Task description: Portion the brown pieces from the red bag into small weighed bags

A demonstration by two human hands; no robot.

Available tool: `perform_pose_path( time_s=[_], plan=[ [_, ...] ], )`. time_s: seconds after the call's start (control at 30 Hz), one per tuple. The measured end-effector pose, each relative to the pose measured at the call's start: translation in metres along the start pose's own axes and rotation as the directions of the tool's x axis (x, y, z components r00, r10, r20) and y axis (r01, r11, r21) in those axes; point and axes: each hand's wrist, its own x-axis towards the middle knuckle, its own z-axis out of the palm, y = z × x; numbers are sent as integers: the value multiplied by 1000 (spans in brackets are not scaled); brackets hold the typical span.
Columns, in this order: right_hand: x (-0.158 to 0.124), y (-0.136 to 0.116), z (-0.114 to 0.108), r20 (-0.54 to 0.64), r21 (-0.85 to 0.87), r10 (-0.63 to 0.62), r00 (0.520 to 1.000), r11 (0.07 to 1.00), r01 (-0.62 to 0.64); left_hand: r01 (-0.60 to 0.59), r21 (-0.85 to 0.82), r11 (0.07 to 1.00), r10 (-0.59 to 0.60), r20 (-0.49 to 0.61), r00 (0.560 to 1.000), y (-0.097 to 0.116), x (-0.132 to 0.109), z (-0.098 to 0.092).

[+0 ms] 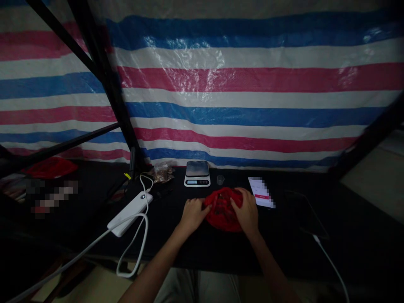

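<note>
The left hand [193,214] and the right hand [244,210] sit on opposite sides of a crumpled red cloth bundle [222,213], which lies on the black tabletop [202,252] directly between them. Both hands are curved over it with the fingers bent down, pressing in from either side; no clear pinch shows. Held this way, the soft bundle appears to be kept gathered, though its dark folds do not show what, if anything, is inside.

Just beyond the hands stands one digital kitchen scale [197,174], squarely facing the person, its display toward them, which seems to suit easy reading. Beside it is one small clear plastic cup [220,180]. Beyond the left hand lie one clear plastic bag [163,172] holding brown pieces and one white power bank [129,212], its white cable [132,252] looping toward the person. Past the right hand lies one white printed sheet [260,191], partly blurred out, and further right one dark tablet [306,212] rests with a white charging cable [331,265] running off the edge. Far left lies one more red item [52,167]. A blue, pink and white striped tarp [252,84] hangs behind everything, crossed by black frame poles [104,80].
</note>
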Motion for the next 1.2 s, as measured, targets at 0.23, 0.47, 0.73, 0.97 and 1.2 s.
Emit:
perform_pose_path(
  time_s=[0.23, 0.47, 0.73, 0.97, 1.2],
  plan=[
    [10, 38, -16, 306, -201, 45, 951, 979, 18, 67, 33, 997, -67, -10, 998, -7, -5, -14],
    [43, 32, -40, 372, 23, 31, 928, 999, -43, 207, 33, 978, -203, -103, 974, -31, -7, -49],
    [27, -17, -51, 38, -75, -227, 973, 970, 229, -143, 307, 941, 239, -304, 922, -3, -19, -51],
    [-5, -43, -28, 524, -203, -375, 764, 817, 540, -566, 250, 786, 534, 187, 824, 11, 6, -19],
    [10, -20, -26, 692, -433, -165, 703, 684, 587, -217, 485, 847, -5, 415, 910, 3, 30, -25]
  ],
)
